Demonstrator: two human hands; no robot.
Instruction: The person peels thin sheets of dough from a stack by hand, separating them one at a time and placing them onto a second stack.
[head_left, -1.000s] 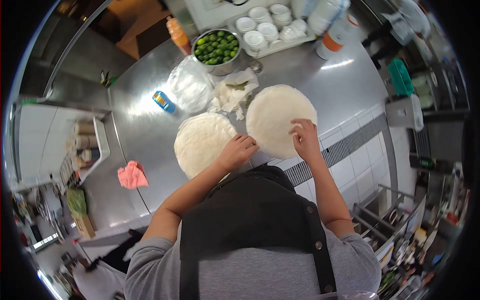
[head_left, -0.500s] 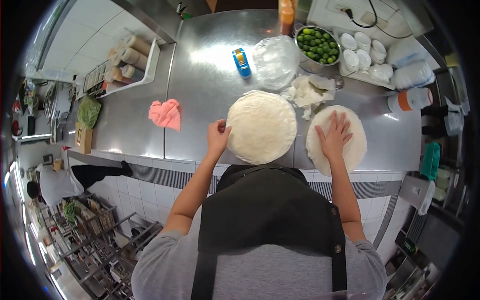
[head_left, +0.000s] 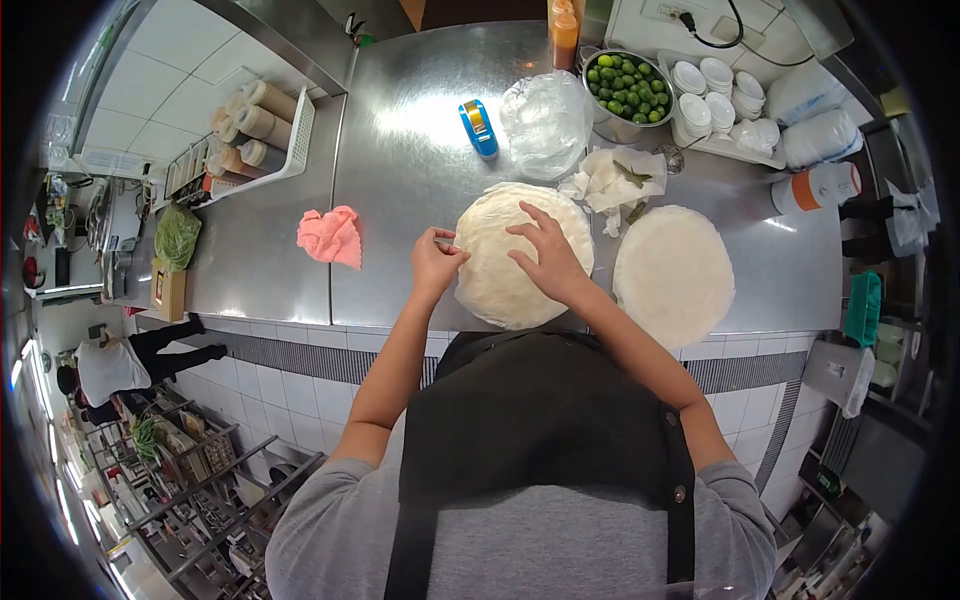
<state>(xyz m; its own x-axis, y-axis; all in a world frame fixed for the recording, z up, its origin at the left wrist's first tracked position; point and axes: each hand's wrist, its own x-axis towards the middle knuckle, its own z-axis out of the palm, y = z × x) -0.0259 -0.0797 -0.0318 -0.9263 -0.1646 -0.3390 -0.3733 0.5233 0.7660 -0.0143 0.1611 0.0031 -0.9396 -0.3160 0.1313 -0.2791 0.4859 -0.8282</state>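
Two piles of large, pale, round flatbreads lie side by side at the front of the steel counter. At the left rim of the left pile point(head_left: 490, 220), my left hand point(head_left: 436, 262) has its thumb and fingers pinched together on the edge of the flatbread. My right hand point(head_left: 550, 254) is open, fingers spread over the top of that same pile. Nothing covers the right pile point(head_left: 675, 275), which has a smooth, whitish top. Behind the piles sit a crumpled clear plastic bag point(head_left: 546, 122) and a creased whitish cloth or paper point(head_left: 615, 180).
A blue tape dispenser point(head_left: 478, 129) and a pink cloth point(head_left: 330, 237) lie on the counter point(head_left: 400, 150). A bowl of limes point(head_left: 628, 90), a tray of white cups point(head_left: 715, 100) and a white-and-orange container point(head_left: 818, 192) stand back right. Sauce bottles fill a white basket point(head_left: 290, 145). Another person point(head_left: 110, 368) is far left.
My right hand has left the right pile and moved left, over the left pile. My left hand stays at the left pile's edge. The person at far left has shifted.
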